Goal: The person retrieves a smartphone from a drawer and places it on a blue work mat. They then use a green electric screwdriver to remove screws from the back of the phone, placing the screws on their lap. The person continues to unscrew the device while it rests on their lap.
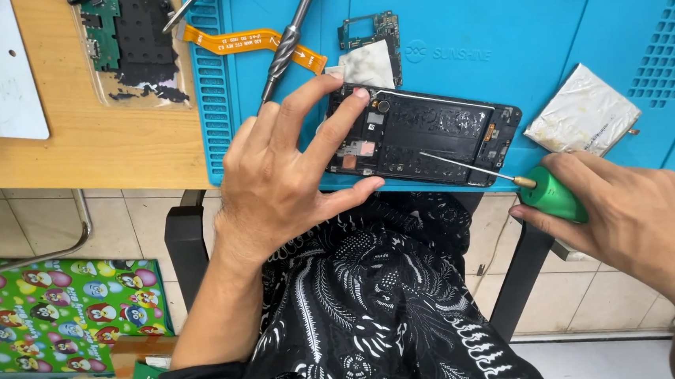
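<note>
wooden desk [113,150] | pale tiled floor [31,227] – bright cartoon-print mat [53,312] lower left

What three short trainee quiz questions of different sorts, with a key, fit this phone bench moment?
1. True or false: the left hand steadies the opened black phone frame on the blue silicone work mat.
2. Multiple choice: the right hand holds A) metal tweezers, B) a green-handled thin-shaft screwdriver, C) a brush.
3. Fill in: the flat silver battery pouch lies to the ____ of the phone frame in the head view.

Key: 1 true. 2 B; its tip reaches into the frame's middle. 3 right, apart from the frame. The orange flex ribbon cable lies at the mat's upper left.
</note>
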